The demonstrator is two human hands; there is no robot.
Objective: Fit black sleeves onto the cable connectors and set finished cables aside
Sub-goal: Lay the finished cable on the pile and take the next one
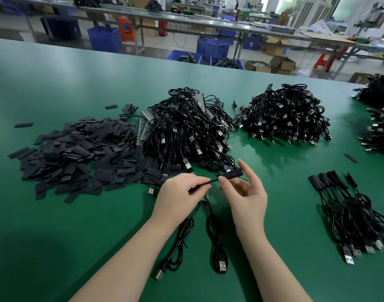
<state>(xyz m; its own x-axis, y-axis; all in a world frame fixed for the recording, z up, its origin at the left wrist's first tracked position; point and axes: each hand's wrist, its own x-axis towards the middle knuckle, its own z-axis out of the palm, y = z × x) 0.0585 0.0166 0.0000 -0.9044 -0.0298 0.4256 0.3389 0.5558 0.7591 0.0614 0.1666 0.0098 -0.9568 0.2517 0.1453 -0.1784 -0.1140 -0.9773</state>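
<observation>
So the landmark here is the big tangled heap of thin black rubbery USB cables [186, 131] sitting mid-way on the smooth green matte table [56, 225]. Just in front of that heap, both hands are up over the table. The left hand [178, 197] has its fingers curled, pinching a thin black cable [203, 183] near its end. The right hand [245, 192] pinches a flat, matte black rectangular sleeve [231, 175] between thumb and fingertip, other fingers loosely spread. The sleeve sits right at the end of that cable, between the two hands; can't tell how far on it is.

Below the hands, two cable loops [215, 232] trail toward me, each ending in a silver metal USB plug, so two plugs showing there.

Left of the heap: a wide scatter of flat dark grey-black sleeve pieces [77, 153], way too many to count. Right of the heap: a second, tidier mound of black cables [284, 118]. Front-right of the heap: a small bundle of finished cables [350, 210], roughly four or five sleeved ends lined up side by side.
</observation>
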